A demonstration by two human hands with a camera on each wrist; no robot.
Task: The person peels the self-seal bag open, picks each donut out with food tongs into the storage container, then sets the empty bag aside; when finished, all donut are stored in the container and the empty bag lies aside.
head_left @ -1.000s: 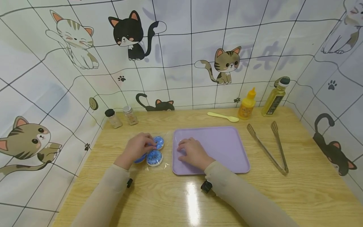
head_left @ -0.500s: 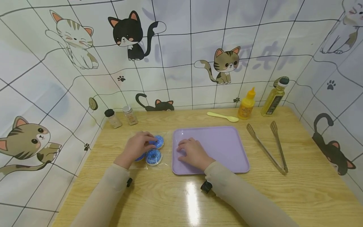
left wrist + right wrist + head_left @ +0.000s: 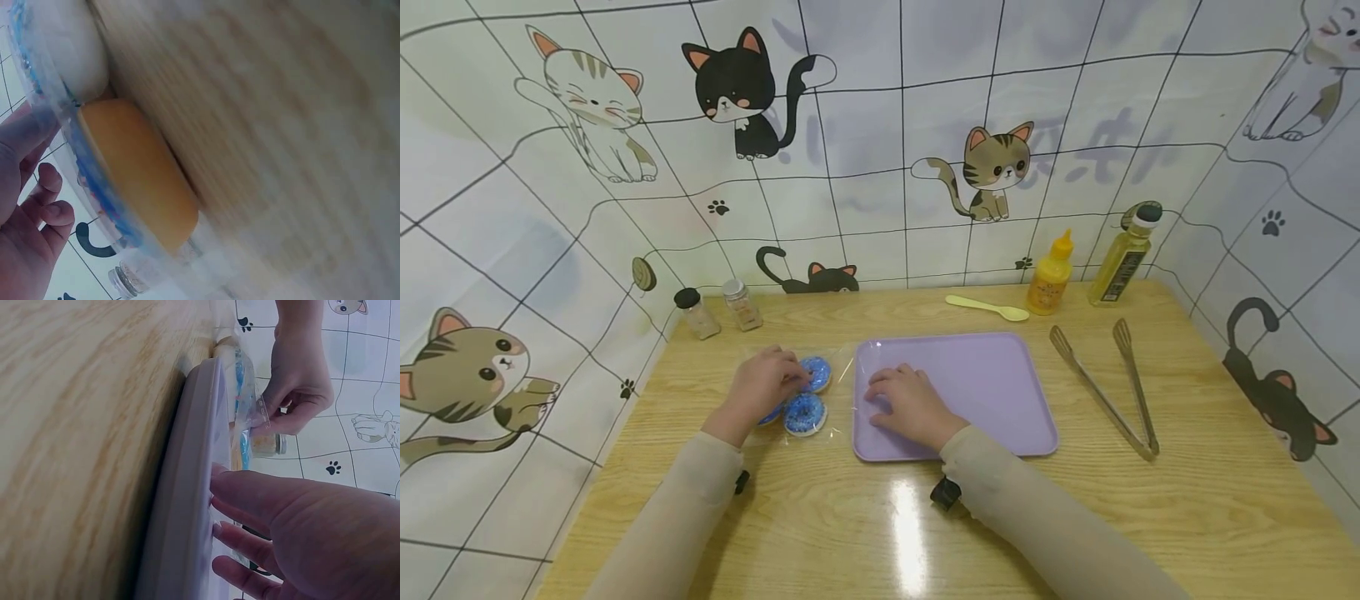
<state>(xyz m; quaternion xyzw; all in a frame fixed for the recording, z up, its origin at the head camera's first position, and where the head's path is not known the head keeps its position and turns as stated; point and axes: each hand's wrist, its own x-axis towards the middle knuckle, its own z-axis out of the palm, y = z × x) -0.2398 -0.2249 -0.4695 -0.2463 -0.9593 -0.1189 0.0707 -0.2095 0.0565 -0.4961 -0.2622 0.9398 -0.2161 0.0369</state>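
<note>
Blue-frosted toy doughnuts (image 3: 805, 414) lie in a clear plastic bag (image 3: 837, 433) left of the tray. My left hand (image 3: 763, 387) is over them, its thumb and forefinger pinching the bag's film, as the right wrist view shows. An orange-brown doughnut side (image 3: 140, 169) and a white one (image 3: 72, 47) face the left wrist camera. My right hand (image 3: 912, 406) reaches over the left part of the purple tray (image 3: 992, 383), fingers loosely bent and holding nothing. In the right wrist view its fingertips (image 3: 220, 531) are right at the tray's rim.
Two small shakers (image 3: 743, 305) stand at the back left. A pale yellow spoon (image 3: 987, 307), a yellow squeeze bottle (image 3: 1050, 279) and an oil bottle (image 3: 1122, 262) are at the back right. Metal tongs (image 3: 1108, 400) lie spread to the tray's right. A cat-patterned wall backs the table.
The left hand's fingers have drawn in slightly at the bag. The right hand stays over the tray, and the head view has shifted a little.
</note>
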